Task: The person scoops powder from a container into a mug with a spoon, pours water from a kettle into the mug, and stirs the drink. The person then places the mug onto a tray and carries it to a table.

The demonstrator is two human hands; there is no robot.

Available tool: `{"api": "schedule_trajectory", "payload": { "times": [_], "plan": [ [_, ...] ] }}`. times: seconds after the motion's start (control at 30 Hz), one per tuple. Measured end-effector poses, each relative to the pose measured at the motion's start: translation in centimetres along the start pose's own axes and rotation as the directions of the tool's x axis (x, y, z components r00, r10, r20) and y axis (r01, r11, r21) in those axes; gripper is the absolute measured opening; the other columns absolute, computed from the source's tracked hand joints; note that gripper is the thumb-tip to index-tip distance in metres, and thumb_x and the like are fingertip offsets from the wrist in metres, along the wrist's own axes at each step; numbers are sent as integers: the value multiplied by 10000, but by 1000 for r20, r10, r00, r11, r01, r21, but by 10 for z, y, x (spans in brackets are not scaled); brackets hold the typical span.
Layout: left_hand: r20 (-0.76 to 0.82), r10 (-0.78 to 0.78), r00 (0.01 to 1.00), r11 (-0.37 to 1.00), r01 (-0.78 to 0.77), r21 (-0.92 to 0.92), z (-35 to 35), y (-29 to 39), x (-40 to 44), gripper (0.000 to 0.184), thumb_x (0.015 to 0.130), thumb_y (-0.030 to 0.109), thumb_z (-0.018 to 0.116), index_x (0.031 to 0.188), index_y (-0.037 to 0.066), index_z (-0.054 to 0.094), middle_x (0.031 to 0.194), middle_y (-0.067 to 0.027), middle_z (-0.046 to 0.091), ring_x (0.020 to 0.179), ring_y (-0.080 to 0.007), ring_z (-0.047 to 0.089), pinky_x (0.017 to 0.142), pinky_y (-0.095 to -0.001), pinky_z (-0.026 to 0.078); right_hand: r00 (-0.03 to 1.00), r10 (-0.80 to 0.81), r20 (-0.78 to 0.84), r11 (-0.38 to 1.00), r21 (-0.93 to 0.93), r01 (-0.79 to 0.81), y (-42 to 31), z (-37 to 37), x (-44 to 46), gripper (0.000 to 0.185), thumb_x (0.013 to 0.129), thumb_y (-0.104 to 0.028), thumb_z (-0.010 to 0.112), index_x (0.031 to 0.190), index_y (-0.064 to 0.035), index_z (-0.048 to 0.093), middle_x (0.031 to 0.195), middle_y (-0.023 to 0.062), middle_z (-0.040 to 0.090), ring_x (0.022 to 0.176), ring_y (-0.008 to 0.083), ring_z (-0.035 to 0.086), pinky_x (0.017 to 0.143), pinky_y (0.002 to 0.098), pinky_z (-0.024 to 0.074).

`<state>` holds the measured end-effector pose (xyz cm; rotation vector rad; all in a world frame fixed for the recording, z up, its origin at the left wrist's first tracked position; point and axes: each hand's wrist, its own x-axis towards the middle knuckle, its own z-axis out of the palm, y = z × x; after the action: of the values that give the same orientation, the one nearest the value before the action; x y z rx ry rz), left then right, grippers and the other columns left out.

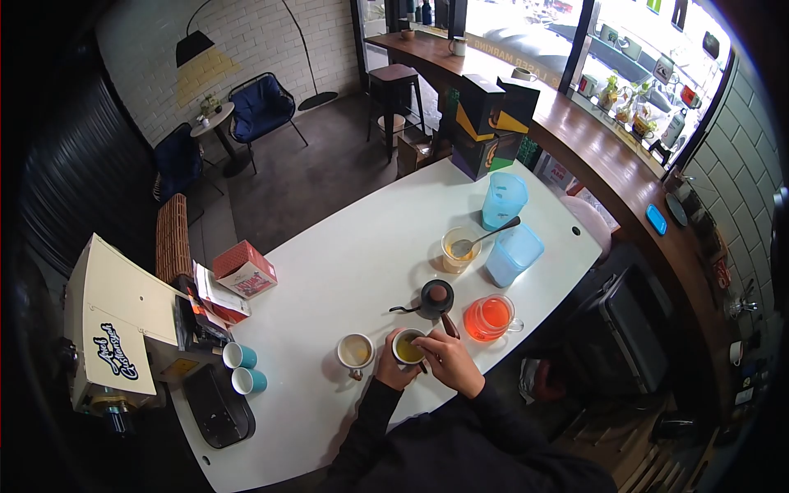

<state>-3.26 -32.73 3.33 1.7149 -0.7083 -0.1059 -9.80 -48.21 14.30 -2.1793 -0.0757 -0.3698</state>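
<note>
My left hand is wrapped round a cup of yellow-green liquid, near the table's front edge. My right hand is closed at the cup's rim, its fingertips over the liquid; what they pinch is too small to make out. Just left of them stands a second cup with a pale drink inside. Beyond my hands is a black gooseneck kettle with a wooden handle pointing toward me. A glass jug of red-orange liquid sits to its right.
Farther back are a glass with a spoon and two blue plastic containers. Black boxes stack at the far edge. Leftward stand two teal cups, a black tray, a red carton and a cream machine.
</note>
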Motion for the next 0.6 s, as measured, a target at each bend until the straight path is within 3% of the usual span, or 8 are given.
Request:
{"api": "schedule_trajectory", "payload": {
  "times": [0.17,0.43,0.6],
  "plan": [
    [5,-18,1000,1000,18,6,-2,4,1,920,598,22,864,1371,38,364,1229,-169,566,1143,-314,605,955,-385,507,997,30,68,999,-17,-29,-1,-11,-1,194,881,-14,624,1063,-21,692,852,134,614,772,328,635,698,386,505],
    [-7,5,1000,999,-5,51,-2,4,1,909,611,48,861,1370,37,361,1220,-176,572,1131,-323,611,959,-399,504,1000,16,-24,1000,-17,-16,5,-9,0,208,869,14,622,1061,-16,697,841,136,615,754,327,622,676,386,501],
    [-3,14,1000,999,-14,48,-3,7,2,927,599,50,874,1373,48,363,1208,-167,580,1123,-308,616,942,-389,514,999,33,17,999,38,-33,1,0,0,190,874,8,614,1047,-6,690,844,145,617,762,336,630,681,390,502]
  ]
}}
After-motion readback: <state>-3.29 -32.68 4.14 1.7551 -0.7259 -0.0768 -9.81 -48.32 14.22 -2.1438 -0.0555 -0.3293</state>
